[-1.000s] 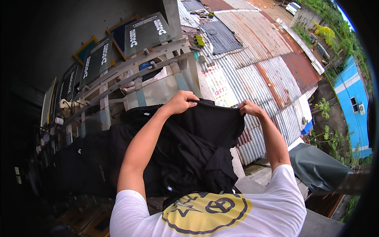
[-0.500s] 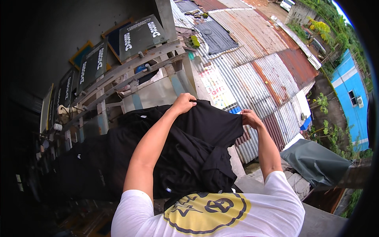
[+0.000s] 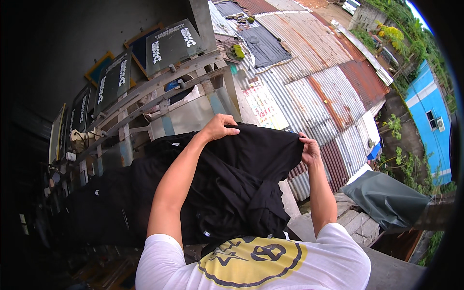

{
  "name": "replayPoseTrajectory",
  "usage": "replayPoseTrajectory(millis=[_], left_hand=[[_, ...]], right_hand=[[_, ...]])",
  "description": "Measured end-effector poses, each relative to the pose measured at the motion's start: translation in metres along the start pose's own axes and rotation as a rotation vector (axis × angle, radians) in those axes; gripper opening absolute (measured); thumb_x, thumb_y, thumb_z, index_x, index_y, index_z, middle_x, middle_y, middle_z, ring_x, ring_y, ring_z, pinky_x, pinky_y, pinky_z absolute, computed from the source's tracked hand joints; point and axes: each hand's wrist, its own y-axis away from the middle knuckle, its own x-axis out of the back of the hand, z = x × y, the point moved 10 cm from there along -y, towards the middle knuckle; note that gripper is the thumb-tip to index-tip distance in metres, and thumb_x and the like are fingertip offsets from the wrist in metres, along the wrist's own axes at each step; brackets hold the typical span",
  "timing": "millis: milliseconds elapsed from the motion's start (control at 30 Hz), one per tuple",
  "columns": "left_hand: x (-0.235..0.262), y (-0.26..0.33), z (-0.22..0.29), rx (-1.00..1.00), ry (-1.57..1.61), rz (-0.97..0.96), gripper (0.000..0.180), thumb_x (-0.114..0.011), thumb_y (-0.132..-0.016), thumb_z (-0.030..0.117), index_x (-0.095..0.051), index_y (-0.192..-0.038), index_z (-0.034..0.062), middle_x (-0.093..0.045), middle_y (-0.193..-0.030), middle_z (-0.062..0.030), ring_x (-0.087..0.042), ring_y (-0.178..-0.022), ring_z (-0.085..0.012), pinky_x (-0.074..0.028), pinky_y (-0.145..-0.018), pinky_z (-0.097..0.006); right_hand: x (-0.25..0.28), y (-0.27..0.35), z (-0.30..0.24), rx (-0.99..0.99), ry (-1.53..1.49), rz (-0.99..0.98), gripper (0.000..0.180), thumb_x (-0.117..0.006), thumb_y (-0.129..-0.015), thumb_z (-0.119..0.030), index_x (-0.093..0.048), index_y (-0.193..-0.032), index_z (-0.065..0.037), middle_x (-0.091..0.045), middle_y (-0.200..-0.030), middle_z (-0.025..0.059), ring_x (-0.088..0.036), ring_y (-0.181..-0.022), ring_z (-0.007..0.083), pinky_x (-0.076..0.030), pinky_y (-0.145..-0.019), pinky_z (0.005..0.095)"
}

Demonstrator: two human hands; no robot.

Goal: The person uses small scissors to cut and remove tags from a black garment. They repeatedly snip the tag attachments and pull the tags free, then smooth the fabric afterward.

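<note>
Gripping a black garment (image 3: 241,179), both hands (image 3: 220,128) face corrugated roofs (image 3: 309,82).

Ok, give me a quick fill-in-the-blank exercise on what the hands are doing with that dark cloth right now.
1. The left hand and right hand both grip the top edge of a ____ garment.
2. The person wears a white shirt with a round ____ print on it.
3. Beyond the garment lie roofs of corrugated ____.
4. The building at the far right has ____ walls.

Missing words: black; yellow; metal; blue
</note>
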Motion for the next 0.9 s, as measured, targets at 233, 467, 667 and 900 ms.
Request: replayPoseTrajectory(millis=[233,467,667,900], left_hand=[[0.001,0.0,-0.002,0.017,0.006,-0.001,0.022,-0.081,-0.08,0.015,-0.072,-0.088,-0.0042,-0.064,-0.077,-0.0015,-0.059,-0.076,-0.0104,-0.047,-0.072,-0.029],[0.009,0.0,-0.014,0.02,0.029,0.085,0.02,-0.081,-0.082,0.013,-0.071,-0.084,-0.0039,-0.064,-0.076,-0.0022,-0.059,-0.072,-0.0104,-0.048,-0.068,-0.029],[0.014,-0.002,-0.015,0.022,-0.078,0.21,0.02,-0.081,-0.08,0.013,-0.073,-0.089,-0.0022,-0.068,-0.079,-0.0068,-0.064,-0.075,-0.0169,-0.05,-0.071,-0.031],[0.01,0.005,-0.007,-0.019,-0.449,0.336,0.022,-0.078,-0.081,0.013,-0.073,-0.098,-0.0001,-0.068,-0.088,-0.0123,-0.067,-0.081,-0.0272,-0.052,-0.077,-0.036]], right_hand=[[-0.011,0.013,-0.028,0.078,0.111,0.006,0.017,-0.066,-0.091,-0.002,-0.059,-0.105,-0.005,-0.068,-0.089,0.0088,-0.071,-0.081,0.0221,-0.062,-0.077,0.0365],[0.013,0.015,-0.049,0.233,0.085,0.131,0.015,-0.066,-0.095,-0.007,-0.058,-0.109,-0.006,-0.066,-0.09,0.005,-0.068,-0.073,0.0147,-0.059,-0.065,0.0274],[0.028,0.004,-0.051,0.222,0.092,0.117,0.023,-0.069,-0.094,-0.006,-0.059,-0.114,-0.003,-0.068,-0.094,0.0058,-0.067,-0.078,0.014,-0.058,-0.069,0.0267],[0.005,0.029,-0.05,0.25,0.231,0.206,0.033,-0.063,-0.096,-0.005,-0.056,-0.127,0.003,-0.07,-0.1,0.0097,-0.068,-0.087,0.0191,-0.057,-0.08,0.033]])
